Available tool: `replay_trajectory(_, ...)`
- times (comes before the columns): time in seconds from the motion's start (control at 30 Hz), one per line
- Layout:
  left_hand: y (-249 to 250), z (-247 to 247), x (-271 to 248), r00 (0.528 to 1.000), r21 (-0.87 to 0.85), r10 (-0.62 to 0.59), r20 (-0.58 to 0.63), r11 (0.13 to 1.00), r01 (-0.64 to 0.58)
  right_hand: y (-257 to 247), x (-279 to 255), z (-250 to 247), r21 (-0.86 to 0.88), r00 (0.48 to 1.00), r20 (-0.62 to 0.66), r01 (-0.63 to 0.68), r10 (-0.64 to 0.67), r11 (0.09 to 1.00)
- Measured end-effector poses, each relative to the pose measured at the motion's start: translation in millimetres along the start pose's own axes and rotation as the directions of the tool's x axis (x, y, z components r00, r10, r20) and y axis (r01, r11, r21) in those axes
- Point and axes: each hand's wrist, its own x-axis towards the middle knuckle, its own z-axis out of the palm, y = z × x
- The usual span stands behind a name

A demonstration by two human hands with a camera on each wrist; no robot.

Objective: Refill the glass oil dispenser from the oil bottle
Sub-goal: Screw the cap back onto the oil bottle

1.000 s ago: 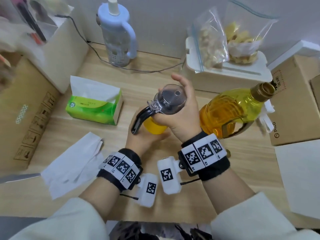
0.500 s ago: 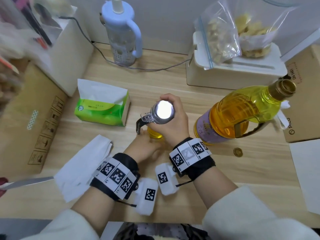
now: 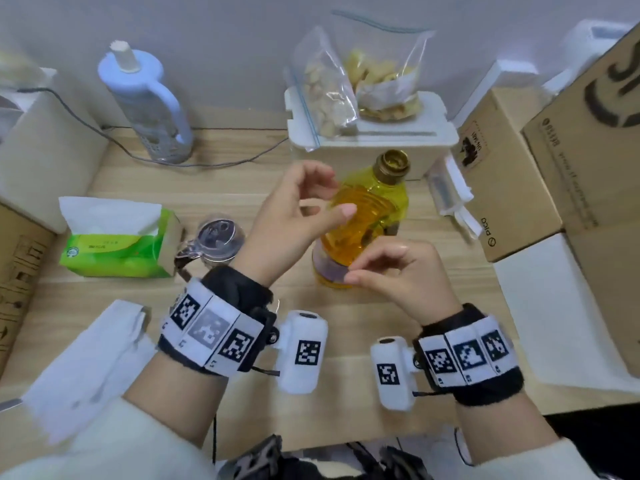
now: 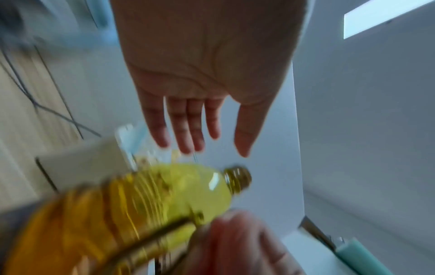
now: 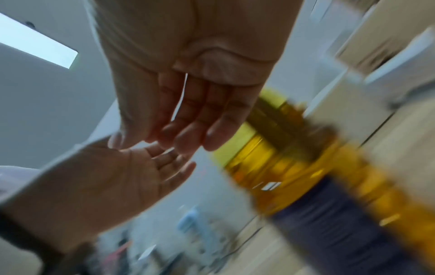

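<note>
The oil bottle [image 3: 372, 211], clear plastic full of yellow oil with a gold neck, stands upright mid-table. The glass oil dispenser [image 3: 219, 241], with a clear lid and black handle, stands to its left beside the tissue box, and no hand is on it. My left hand [image 3: 304, 209] hovers open by the bottle's left shoulder, fingers straight [image 4: 188, 128]. My right hand [image 3: 391, 268] hangs at the bottle's lower right with loosely relaxed fingers [image 5: 195, 121] and holds nothing. Both wrist views are blurred, so I cannot tell whether either hand touches the bottle [image 4: 164, 195].
A green tissue box [image 3: 117, 237] and a loose white tissue [image 3: 86, 362] lie at the left. A blue-and-white jug [image 3: 145, 105] with a cable stands at the back. A white box [image 3: 367, 140] with snack bags sits behind the bottle. Cardboard boxes [image 3: 512, 181] crowd the right.
Both hands have let go of the dispenser, which now stands on the table at the left. They have moved right to either side of the oil bottle.
</note>
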Motion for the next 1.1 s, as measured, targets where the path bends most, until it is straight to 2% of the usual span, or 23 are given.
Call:
replay_trajectory(0.07, 1, 27, 13, 1.000, 0.077, 0.020, 0.000, 0.997, -0.020, 22, -6, -31, -0.095, 0.987, 0.039, -0.150, 0.154, 0.984)
replay_trajectory(0.1, 0, 36, 18, 1.000, 0.099, 0.009, -0.003, 0.995, -0.009, 37, -6, -41, -0.187, 0.961, 0.051, -0.257, 0.271, 0.948)
replay_trajectory(0.13, -2, 46, 23, 1.000, 0.121, 0.003, -0.020, 0.993, 0.000, 52, -7, -51, -0.318, 0.914, 0.038, -0.372, 0.404, 0.872)
replay_trajectory(0.2, -7, 62, 28, 0.993, 0.191, 0.012, -0.118, 0.982, 0.011, 85, -10, -60, -0.577, 0.780, -0.064, -0.538, 0.623, 0.615)
replay_trajectory(0.23, -10, 67, 30, 0.984, 0.216, 0.024, -0.174, 0.976, 0.015, 100, -13, -60, -0.629, 0.729, -0.103, -0.575, 0.677, 0.523)
replay_trajectory(0.27, -11, 71, 31, 0.976, 0.234, 0.034, -0.216, 0.972, 0.018, 112, -15, -58, -0.633, 0.706, -0.118, -0.595, 0.698, 0.495)
replay_trajectory(0.37, -13, 73, 33, 0.963, 0.252, 0.050, -0.266, 0.968, 0.019, 135, -21, -46, -0.552, 0.728, -0.124, -0.615, 0.674, 0.563)
replay_trajectory(0.47, -13, 73, 32, 0.960, 0.232, 0.044, -0.276, 0.972, 0.022, 147, -24, -43, -0.479, 0.750, -0.188, -0.633, 0.634, 0.608)
replay_trajectory(0.73, -16, 73, 34, 0.960, 0.211, 0.043, -0.278, 0.977, 0.017, 150, -15, -41, -0.521, 0.799, -0.155, -0.565, 0.580, 0.639)
replay_trajectory(0.77, -16, 72, 34, 0.961, 0.210, 0.044, -0.274, 0.978, 0.015, 140, -6, -42, -0.496, 0.823, -0.174, -0.548, 0.541, 0.674)
replay_trajectory(0.83, -17, 71, 35, 0.964, 0.212, 0.049, -0.261, 0.977, 0.008, 104, 18, -52, -0.341, 0.878, -0.249, -0.475, 0.410, 0.811)
replay_trajectory(0.9, -16, 69, 36, 0.970, 0.217, 0.051, -0.236, 0.976, 0.001, 51, 39, -67, -0.191, 0.925, -0.310, -0.289, 0.221, 0.938)
replay_trajectory(0.93, -15, 67, 37, 0.976, 0.222, 0.049, -0.213, 0.975, 0.000, 23, 46, -74, -0.215, 0.942, -0.309, -0.202, 0.130, 0.956)
replay_trajectory(1.0, -13, 61, 40, 0.989, 0.219, 0.040, -0.142, 0.976, -0.008, -26, 55, -82, -0.416, 0.974, -0.226, -0.086, -0.011, 0.905)
replay_trajectory(1.1, -11, 55, 42, 0.997, 0.217, 0.037, -0.062, 0.976, -0.023, -68, 65, -84, -0.652, 0.993, -0.088, -0.001, -0.074, 0.758)
